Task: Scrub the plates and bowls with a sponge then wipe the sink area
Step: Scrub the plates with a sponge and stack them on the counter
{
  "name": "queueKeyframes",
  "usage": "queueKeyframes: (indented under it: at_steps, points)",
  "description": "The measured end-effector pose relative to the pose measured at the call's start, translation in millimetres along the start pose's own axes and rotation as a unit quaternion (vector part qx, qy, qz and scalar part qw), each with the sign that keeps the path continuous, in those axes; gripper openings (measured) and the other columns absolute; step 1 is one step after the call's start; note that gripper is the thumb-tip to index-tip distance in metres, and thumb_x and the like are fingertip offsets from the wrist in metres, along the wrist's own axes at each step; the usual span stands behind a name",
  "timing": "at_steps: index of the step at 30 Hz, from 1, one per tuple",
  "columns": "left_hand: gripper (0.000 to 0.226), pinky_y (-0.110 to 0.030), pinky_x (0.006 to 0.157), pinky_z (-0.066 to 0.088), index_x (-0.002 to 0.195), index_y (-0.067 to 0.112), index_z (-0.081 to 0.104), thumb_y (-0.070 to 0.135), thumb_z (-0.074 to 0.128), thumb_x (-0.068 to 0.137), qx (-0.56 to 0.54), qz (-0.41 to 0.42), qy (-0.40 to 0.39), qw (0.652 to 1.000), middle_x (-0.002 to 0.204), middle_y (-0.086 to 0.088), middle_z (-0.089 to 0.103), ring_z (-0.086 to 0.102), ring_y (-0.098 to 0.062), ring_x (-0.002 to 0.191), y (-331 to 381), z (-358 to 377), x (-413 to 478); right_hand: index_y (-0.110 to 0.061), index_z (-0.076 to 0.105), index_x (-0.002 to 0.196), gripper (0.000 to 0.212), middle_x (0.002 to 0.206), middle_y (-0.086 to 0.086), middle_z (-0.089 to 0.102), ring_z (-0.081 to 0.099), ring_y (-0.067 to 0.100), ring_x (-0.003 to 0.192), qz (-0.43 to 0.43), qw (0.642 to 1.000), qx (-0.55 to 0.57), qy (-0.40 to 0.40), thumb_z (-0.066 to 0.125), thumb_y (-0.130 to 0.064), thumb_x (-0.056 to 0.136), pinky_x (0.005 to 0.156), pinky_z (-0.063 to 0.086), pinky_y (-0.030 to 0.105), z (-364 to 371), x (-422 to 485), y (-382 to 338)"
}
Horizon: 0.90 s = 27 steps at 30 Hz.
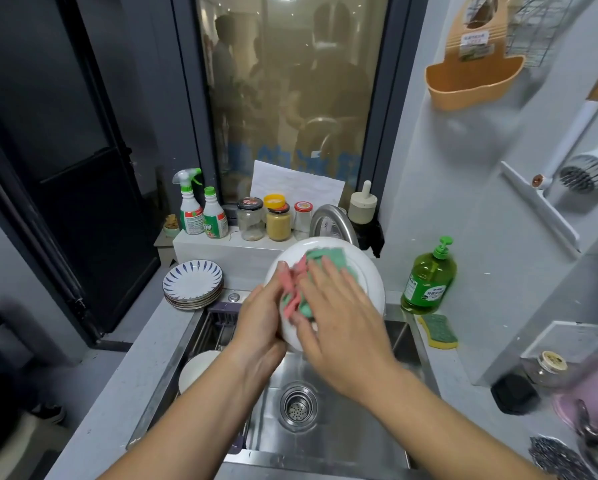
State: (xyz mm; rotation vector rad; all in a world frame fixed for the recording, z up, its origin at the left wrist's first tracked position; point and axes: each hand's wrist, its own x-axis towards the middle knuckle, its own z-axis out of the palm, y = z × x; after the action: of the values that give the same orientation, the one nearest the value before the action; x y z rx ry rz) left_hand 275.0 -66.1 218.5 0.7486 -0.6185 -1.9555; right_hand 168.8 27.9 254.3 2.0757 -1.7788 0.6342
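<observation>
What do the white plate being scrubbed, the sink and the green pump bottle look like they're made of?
White plate: probably glazed ceramic, glossy opaque white; melamine is possible. Sink: brushed stainless steel, grey with a dull metallic sheen. Pump bottle: translucent green plastic, light shows through it.

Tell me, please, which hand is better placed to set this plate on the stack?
Left, likely: the left hand grips the white plate at its rim, and the plate stack sits on that side.
</observation>
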Motion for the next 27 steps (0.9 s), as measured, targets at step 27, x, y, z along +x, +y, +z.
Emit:
queueKeyframes:
  at_steps: [27]
  points:
    - [0.043, -0.055, 0.098, 0.056, 0.131, 0.009, 0.062, 0.033, 0.067, 0.096, 0.003, 0.083, 0.081, 0.993, 0.119, -0.015, 0.075, 0.072, -0.032, 0.111, -6.8, 19.5, -21.8, -0.016, 0.038, 0.134, 0.054, 0.112, -0.007, 0.061, 0.062, -0.016, 0.081, 0.452, 0.639, 0.599, 0.171, 0.070, -0.008, 0.091, 0.076, 0.048, 0.005, 24.3, 8.2, 5.0]
